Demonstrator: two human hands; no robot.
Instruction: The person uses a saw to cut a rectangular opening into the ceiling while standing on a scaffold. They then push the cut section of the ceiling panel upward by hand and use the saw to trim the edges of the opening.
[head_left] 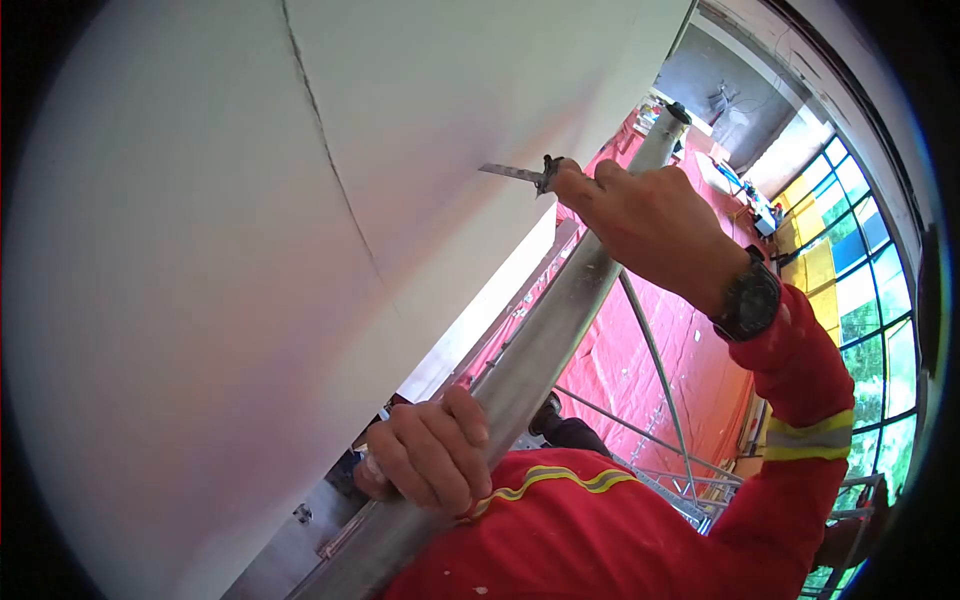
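My right hand (650, 215), with a black watch (752, 296) on the wrist, is closed around a utility knife (548, 176). Its long thin blade sticks out to the left, close to the large white board (200, 300); whether the tip touches cannot be made out. A thin dark crack line (325, 140) runs down the board, left of the blade. Lower down, my left hand (430, 452) has its fingers curled at the thick grey metal pole (545, 335), which slants up to the right beneath my right hand.
Pinkish-red sheeting (650, 350) covers the floor far below. Thin scaffold tubes (650, 330) cross under the pole. Tall windows (865, 270) line the right side. Tools and boxes (750, 200) stand in the distance. A dark shoe and trouser leg (570, 425) show beside my red sleeve.
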